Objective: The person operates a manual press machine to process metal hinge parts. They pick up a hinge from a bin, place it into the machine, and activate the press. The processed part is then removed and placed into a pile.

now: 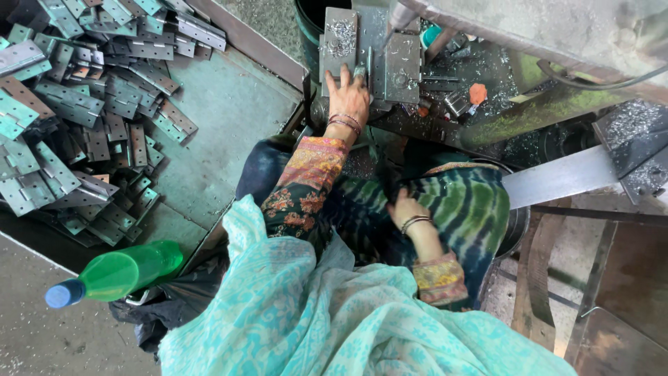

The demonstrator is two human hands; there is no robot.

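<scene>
My left hand (350,92) reaches forward and rests flat on a grey metal hinge plate (339,43) lying on the machine table (445,69), fingers spread over its near edge. A second hinge plate (402,66) lies just to the right, under the drill spindle (402,15). Metal shavings cover both plates. My right hand (407,209) rests on my lap on the green and dark patterned cloth (466,202), fingers loosely curled with nothing in them. Bangles sit on both wrists.
A big heap of several grey hinge plates (76,118) fills a metal tray (229,111) at the left. A green plastic bottle (118,273) with a blue cap lies at lower left. A flat steel bar (557,177) and wooden pieces (536,278) stand at the right.
</scene>
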